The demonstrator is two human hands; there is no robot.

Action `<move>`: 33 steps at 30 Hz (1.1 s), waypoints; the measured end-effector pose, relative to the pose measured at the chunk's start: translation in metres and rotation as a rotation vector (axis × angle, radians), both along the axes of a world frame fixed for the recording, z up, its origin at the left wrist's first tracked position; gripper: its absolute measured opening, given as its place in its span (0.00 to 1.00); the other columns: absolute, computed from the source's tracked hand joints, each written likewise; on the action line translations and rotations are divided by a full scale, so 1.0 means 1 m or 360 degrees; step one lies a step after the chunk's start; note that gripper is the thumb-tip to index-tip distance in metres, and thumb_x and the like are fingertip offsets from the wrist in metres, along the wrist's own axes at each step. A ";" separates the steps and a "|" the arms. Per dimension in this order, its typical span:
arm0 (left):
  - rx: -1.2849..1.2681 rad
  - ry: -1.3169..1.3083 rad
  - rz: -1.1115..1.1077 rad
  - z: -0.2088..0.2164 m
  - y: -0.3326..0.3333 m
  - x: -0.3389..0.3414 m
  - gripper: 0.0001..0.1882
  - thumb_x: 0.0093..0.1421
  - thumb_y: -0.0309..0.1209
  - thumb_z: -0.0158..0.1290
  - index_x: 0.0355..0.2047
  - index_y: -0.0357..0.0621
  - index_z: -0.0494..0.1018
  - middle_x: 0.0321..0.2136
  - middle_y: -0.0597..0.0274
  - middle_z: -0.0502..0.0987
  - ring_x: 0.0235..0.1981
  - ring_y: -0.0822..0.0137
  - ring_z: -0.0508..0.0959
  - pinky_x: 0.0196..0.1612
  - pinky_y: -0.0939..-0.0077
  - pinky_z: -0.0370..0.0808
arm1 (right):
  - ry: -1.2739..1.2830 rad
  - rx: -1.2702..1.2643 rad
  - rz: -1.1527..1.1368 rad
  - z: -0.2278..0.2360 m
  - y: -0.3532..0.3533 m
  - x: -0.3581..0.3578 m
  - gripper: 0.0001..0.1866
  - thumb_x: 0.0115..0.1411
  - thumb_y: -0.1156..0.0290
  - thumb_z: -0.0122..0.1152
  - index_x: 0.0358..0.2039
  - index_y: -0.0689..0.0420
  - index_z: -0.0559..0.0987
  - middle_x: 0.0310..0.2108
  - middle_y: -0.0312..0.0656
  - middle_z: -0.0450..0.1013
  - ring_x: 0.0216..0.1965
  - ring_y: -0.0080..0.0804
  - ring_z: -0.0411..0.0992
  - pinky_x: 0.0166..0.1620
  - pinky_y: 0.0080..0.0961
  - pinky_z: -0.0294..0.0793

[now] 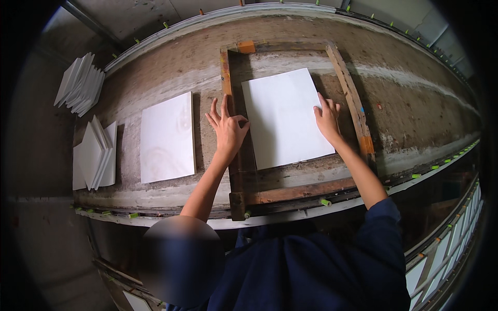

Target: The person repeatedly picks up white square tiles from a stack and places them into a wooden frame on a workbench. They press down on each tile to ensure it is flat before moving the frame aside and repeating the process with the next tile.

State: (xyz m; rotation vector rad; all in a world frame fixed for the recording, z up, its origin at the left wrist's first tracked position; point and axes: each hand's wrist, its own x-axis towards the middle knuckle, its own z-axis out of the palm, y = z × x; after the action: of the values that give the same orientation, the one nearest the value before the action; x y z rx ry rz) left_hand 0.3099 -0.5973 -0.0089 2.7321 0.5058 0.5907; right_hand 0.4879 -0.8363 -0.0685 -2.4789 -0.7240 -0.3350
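Note:
A white rectangular sheet lies tilted inside a worn wooden frame on the long table. My left hand is at the sheet's left edge, thumb and index finger pinched together on it while the other fingers stretch out. On the opposite side, my right hand grips the right edge, its index finger pointing up along the border and the rest partly curled. A dark shadow falls across the sheet's left part. Left of the frame rests another white panel with faint marks.
White panels lean together in a cluster at the table's left end, with a fanned stack behind them. Small green pegs line the near table edge. A rack with pale panels stands at lower right.

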 end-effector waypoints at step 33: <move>0.0199 0.0314 -0.0240 -0.018 -0.034 0.057 0.54 0.52 0.65 0.40 0.58 0.21 0.48 0.59 0.27 0.48 0.64 0.40 0.39 0.64 0.50 0.43 | -0.0171 -0.0566 0.0462 0.028 0.044 0.006 0.36 0.62 0.53 0.44 0.62 0.65 0.50 0.63 0.57 0.45 0.66 0.44 0.40 0.65 0.47 0.37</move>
State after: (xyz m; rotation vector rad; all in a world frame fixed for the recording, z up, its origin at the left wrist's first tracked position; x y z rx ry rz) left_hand 0.3672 -0.6309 -0.0271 2.9322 0.3123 0.3271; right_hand 0.4939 -0.7924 -0.0404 -2.6426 -1.2664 -0.2486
